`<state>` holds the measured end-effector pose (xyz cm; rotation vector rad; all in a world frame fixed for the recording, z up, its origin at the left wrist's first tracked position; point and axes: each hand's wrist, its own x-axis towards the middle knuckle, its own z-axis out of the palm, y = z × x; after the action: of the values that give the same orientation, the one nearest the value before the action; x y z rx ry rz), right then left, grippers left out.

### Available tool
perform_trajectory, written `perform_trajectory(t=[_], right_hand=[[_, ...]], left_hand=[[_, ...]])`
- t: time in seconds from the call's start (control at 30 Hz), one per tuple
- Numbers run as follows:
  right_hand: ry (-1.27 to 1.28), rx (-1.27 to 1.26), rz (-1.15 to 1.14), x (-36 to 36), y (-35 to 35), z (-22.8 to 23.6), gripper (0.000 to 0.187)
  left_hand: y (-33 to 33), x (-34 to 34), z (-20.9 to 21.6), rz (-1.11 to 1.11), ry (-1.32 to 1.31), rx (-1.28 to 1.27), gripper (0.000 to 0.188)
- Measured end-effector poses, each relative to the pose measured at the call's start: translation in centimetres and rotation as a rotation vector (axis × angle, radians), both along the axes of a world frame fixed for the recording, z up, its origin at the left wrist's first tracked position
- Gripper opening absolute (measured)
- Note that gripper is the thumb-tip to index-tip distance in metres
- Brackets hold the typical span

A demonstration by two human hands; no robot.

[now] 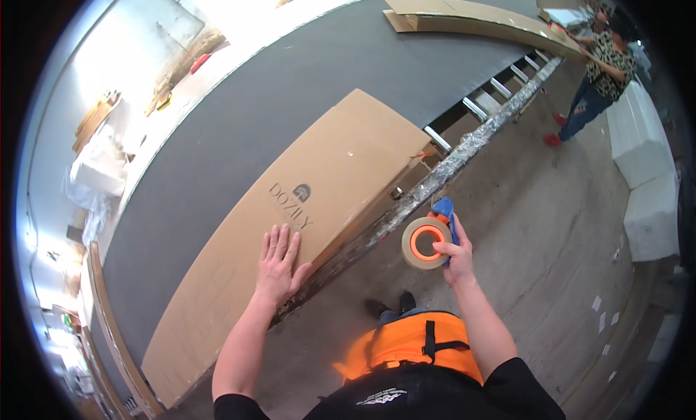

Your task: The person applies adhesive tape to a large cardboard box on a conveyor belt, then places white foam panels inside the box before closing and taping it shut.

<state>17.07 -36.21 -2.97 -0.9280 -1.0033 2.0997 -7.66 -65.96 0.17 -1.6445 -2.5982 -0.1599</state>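
One fisheye view looks steeply down and forward from head height, near the table (217, 173) and floor (551, 217); depth toward the bent rim seems hard to judge.

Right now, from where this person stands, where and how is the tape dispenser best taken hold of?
Probably by its blue handle, coming from the person's right, as the right grip does. The handle lies on that side, while the tan tape roll takes up the left; gripping the roll would likely hinder its turning.
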Motion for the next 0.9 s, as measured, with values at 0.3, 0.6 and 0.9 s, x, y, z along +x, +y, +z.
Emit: perform_trajectory(t=[0.3,0.6,0.9], right_hand=[[0.163,-0.062,-0.103,-5.2,4.4,-3.2,0.074],[0.106,-0.057,0.169,-7.4,2.0,-4.2,0.083],[0.002,0.116,0.321,-6.7,-14.5,-4.1,0.078]], left_hand=[[-0.9,-0.3,0.4,-0.014,-0.140,-0.031,0.062],[-1.3,-1.3,-1.0,-0.106,-0.069,-0.058,0.054],[-2.0,-1.6,-1.6,-0.114,-0.100,-0.064,0.053]])
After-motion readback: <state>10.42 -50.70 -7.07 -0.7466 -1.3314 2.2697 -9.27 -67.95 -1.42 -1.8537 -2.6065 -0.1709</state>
